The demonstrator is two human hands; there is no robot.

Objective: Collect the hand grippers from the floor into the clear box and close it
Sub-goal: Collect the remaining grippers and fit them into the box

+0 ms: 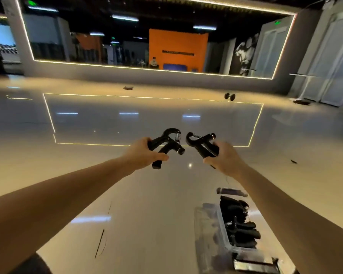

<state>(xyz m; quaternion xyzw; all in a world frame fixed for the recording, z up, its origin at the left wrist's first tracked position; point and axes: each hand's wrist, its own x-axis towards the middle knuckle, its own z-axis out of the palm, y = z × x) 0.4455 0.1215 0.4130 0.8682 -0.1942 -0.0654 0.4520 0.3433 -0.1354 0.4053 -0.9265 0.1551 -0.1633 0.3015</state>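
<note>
My left hand [142, 154] grips a black hand gripper [167, 144] by its handles, spring end up, held out in front of me above the floor. My right hand [225, 157] holds a second black hand gripper [201, 144] the same way, close beside the first. Low on the right, the clear box [223, 230] stands open on the floor under my right forearm, with several black hand grippers [240, 224] inside. A clear lid [206, 210] seems to lie against the box's left side, hard to make out.
The glossy floor [127, 119] stretches to a mirrored wall. A dumbbell [229, 96] lies far right. Dark flat objects lie by the wall [128, 88] and at far right [301, 102]. A small dark bit [293, 161] sits on the floor at right.
</note>
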